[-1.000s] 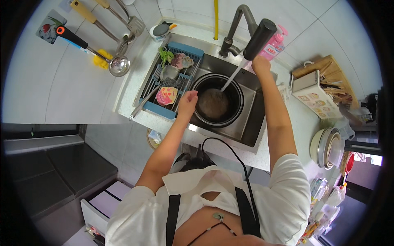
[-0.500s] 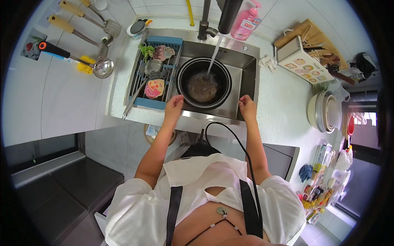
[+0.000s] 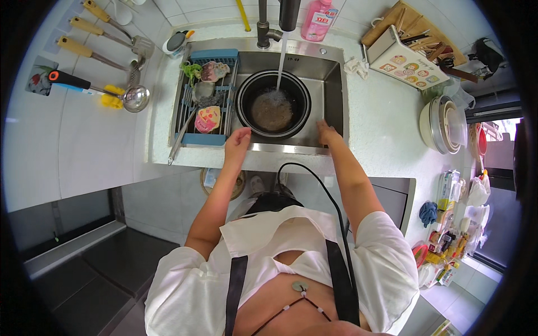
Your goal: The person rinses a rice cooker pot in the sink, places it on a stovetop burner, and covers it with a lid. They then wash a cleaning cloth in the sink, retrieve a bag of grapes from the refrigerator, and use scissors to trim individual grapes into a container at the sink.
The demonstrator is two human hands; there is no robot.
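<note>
A round black pot [image 3: 301, 121] sits in the steel sink [image 3: 330, 84], with water and a brownish layer of grains or sediment [image 3: 271, 112] inside. Water runs into it from the dark faucet [image 3: 263, 35]. My left hand [image 3: 237, 142] is at the sink's front edge, close to the pot's near-left rim; its fingers are curled together around nothing that I can see. To the right of the pot, my right hand [image 3: 329, 134] reaches over the basin with its fingers stretched out, apart from the pot. Its fingertips are slightly blurred.
A blue drain rack [image 3: 210, 139] at the sink's left holds a pink sponge [image 3: 208, 119], a ladle-like tool and greens [image 3: 191, 70]. Behind stands a pink soap bottle [image 3: 319, 21]. On the right are a knife holder [image 3: 406, 59] and stacked bowls [image 3: 440, 124]. Utensils hang at left.
My right hand has moved inward and forward, from the sink's front-right corner over the basin, and its fingers have straightened. My left hand stays near the pot. The view has shifted slightly.
</note>
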